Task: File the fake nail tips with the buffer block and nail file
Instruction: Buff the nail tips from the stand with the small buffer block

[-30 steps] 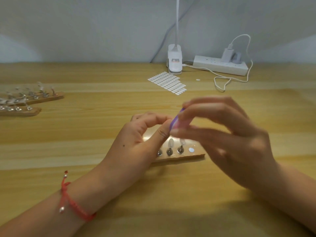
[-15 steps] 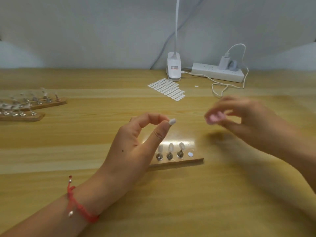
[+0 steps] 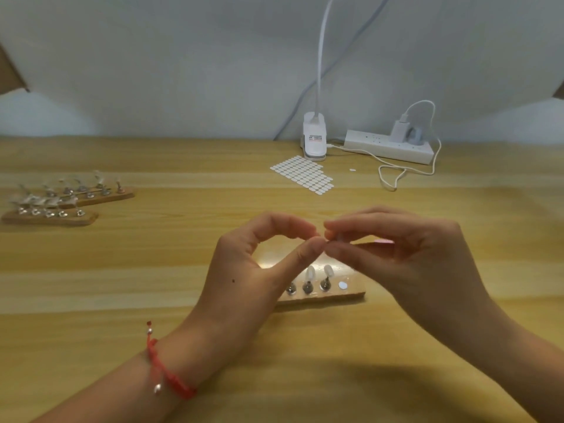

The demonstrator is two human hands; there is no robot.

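Two hands meet; left hand [image 3: 244,270] and right hand [image 3: 424,264] pinch nail tip [image 3: 333,238].

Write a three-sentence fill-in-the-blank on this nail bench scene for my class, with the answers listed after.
The bracelet on the left wrist is ___. The left hand and right hand meet at their ___ above the near wooden stand. Farther left on the table lie ___ more stands.
Answers: red; fingertips; two.
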